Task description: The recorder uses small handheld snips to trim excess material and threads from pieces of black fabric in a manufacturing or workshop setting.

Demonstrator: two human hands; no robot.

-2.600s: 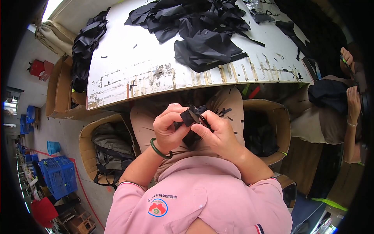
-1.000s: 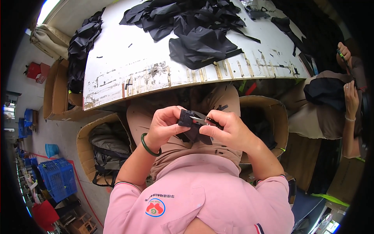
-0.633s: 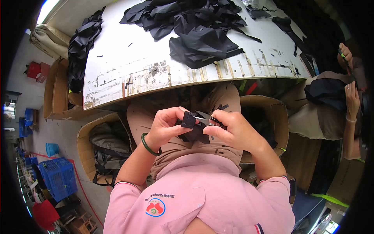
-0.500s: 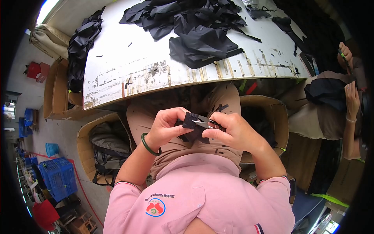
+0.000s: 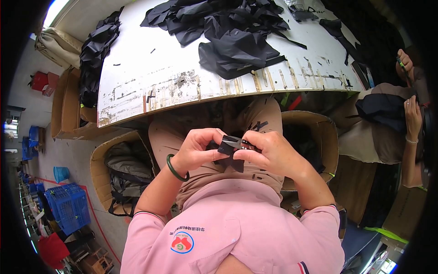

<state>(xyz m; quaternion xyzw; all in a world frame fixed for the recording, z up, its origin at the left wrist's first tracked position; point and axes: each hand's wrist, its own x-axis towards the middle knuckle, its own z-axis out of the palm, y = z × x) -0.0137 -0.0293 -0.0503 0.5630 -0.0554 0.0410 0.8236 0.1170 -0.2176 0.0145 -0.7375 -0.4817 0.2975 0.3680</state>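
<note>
Over my lap, my left hand [image 5: 199,147] pinches a piece of black fabric [image 5: 226,147] between thumb and fingers. Part of the fabric hangs below toward my thighs. My right hand [image 5: 267,150] is closed round a small pair of scissors [image 5: 245,144] with dark handles. Their pale blades point left and lie against the fabric at my left fingertips. Whether the blades are apart is too small to tell. Small black scraps [image 5: 258,125] lie on my trouser legs.
Ahead stands a white table [image 5: 146,68] with a worn edge, bearing a heap of black fabric [image 5: 237,50]. Cardboard boxes [image 5: 101,176] flank my legs, the left one holding grey and black cloth. At right, another person's hand [image 5: 413,119] rests by black cloth. Blue crates [image 5: 68,208] stand at left.
The black fabric between my hands has turned, showing a flatter face. The scissor blades now lie more across it, and both hands have shifted only slightly.
</note>
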